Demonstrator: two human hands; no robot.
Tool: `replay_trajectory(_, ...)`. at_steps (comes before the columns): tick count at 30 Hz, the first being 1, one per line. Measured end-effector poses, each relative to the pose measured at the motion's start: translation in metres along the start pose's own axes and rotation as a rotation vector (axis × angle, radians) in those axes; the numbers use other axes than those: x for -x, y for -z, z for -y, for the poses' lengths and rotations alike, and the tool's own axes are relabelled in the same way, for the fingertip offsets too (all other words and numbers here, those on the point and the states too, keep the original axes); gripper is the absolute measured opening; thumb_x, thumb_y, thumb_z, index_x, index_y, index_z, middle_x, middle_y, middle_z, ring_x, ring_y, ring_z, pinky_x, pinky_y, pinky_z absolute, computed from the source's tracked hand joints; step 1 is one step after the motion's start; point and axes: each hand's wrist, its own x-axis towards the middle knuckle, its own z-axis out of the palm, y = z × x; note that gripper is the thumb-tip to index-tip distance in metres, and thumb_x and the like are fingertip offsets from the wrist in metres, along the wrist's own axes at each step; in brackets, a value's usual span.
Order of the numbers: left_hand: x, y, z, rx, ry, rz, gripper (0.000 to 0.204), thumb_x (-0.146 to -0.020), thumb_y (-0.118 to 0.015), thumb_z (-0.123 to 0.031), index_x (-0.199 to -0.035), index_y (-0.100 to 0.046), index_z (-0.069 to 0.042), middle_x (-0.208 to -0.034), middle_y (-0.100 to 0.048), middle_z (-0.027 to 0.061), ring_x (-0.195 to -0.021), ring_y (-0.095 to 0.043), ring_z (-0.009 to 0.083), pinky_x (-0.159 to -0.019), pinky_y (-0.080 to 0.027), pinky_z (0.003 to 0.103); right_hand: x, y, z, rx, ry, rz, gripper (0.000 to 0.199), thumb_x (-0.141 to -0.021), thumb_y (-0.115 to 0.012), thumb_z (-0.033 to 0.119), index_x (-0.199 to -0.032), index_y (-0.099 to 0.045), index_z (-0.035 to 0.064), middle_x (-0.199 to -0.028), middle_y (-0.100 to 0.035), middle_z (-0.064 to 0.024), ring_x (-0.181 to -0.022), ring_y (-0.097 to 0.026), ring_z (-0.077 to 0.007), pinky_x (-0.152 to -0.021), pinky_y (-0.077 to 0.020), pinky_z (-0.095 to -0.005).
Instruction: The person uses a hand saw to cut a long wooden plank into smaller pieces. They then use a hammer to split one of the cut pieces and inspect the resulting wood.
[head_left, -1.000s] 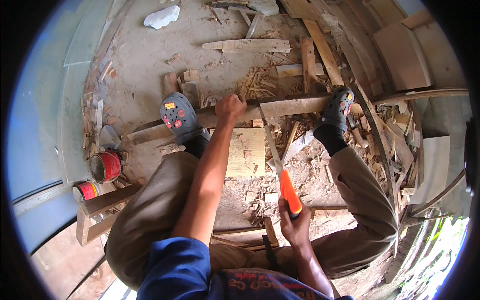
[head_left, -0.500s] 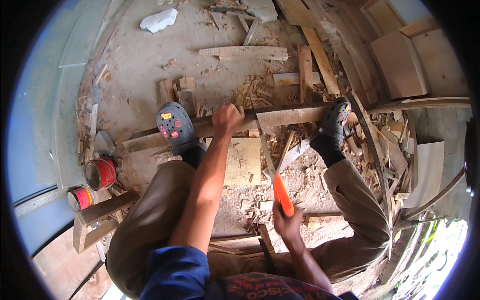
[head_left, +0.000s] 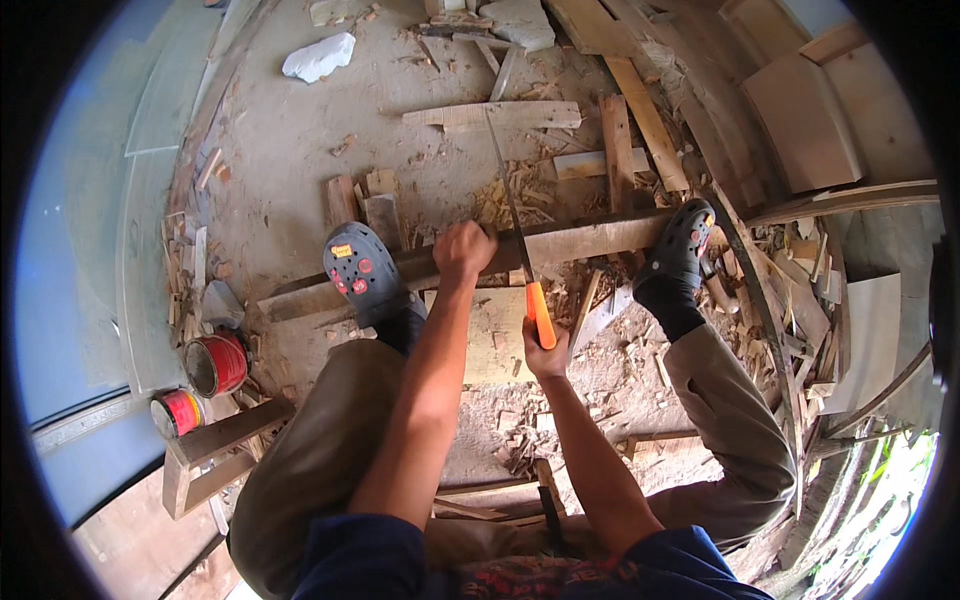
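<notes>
The left hand (head_left: 463, 250) fingers clamp the plank (head_left: 590, 240); the right hand (head_left: 543, 352) fingers grip the hand saw (head_left: 530, 280). Saw straight with long strokes.

Upper body: dark blue short-sleeved shirt (head_left: 360, 560), sleeves ending above the elbows, forearms bare; a red printed patch shows at the chest along the lower edge. Both hands bare, left hand (head_left: 463, 250) and right hand (head_left: 545, 355), no gloves, rings or watch visible. Legs: loose khaki-brown trousers (head_left: 320, 450), cloth creased and dusty. Dark socks (head_left: 672, 300) show above the footwear. Feet: dark grey perforated foam clogs (head_left: 360, 272); the left clog carries small red and yellow button charms on its top.
</notes>
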Motion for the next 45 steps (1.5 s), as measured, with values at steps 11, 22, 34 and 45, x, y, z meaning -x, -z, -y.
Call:
replay_trajectory(11, -0.019, 0.012, 0.006, 0.062, 0.090, 0.193, 0.046, -0.089, -0.052, -0.045, -0.094, -0.075, -0.006, -0.100, -0.071, 0.0210, -0.096, -0.068, 0.0392, -0.083, -0.055, 0.045, 0.127, 0.122, 0.130, 0.136, -0.366, 0.151, 0.016, -0.085, -0.065, 0.007, -0.075, -0.060, -0.0039, -0.058, -0.056, -0.0078, -0.058, -0.052, -0.0070, -0.052, -0.0447, -0.0310)
replay_trajectory(22, -0.035, -0.001, 0.013, 0.014, 0.065, 0.175, 0.049, -0.090, -0.051, -0.048, -0.101, -0.074, -0.006, -0.107, -0.069, 0.0220, -0.103, -0.066, 0.0399, -0.088, -0.052, 0.047, 0.012, -0.015, 0.018, -0.037, 0.025, -0.113, 0.023, -0.084, -0.072, 0.006, -0.069, -0.056, -0.0001, -0.059, -0.048, 0.0022, -0.053, -0.043, -0.0063, -0.049, -0.0368, -0.0276)
replay_trajectory(34, -0.042, 0.005, 0.012, 0.029, 0.121, 0.213, 0.048, -0.091, -0.049, -0.047, -0.098, -0.074, -0.006, -0.103, -0.071, 0.0189, -0.097, -0.067, 0.0395, -0.084, -0.054, 0.046, 0.109, 0.119, 0.138, 0.083, -0.228, 0.197, 0.011, -0.087, -0.060, 0.004, -0.079, -0.063, -0.0042, -0.063, -0.061, -0.0079, -0.061, -0.058, -0.0081, -0.056, -0.0473, -0.0290)
replay_trajectory(45, -0.036, 0.009, 0.016, 0.043, 0.085, 0.195, 0.048, -0.091, -0.049, -0.045, -0.091, -0.075, -0.004, -0.093, -0.071, 0.0201, -0.089, -0.069, 0.0394, -0.079, -0.055, 0.048, 0.114, 0.108, 0.098, 0.125, -0.190, 0.186, 0.008, -0.080, -0.063, 0.006, -0.078, -0.063, -0.0023, -0.064, -0.063, -0.0135, -0.063, -0.067, -0.0166, -0.059, -0.0511, -0.0321)
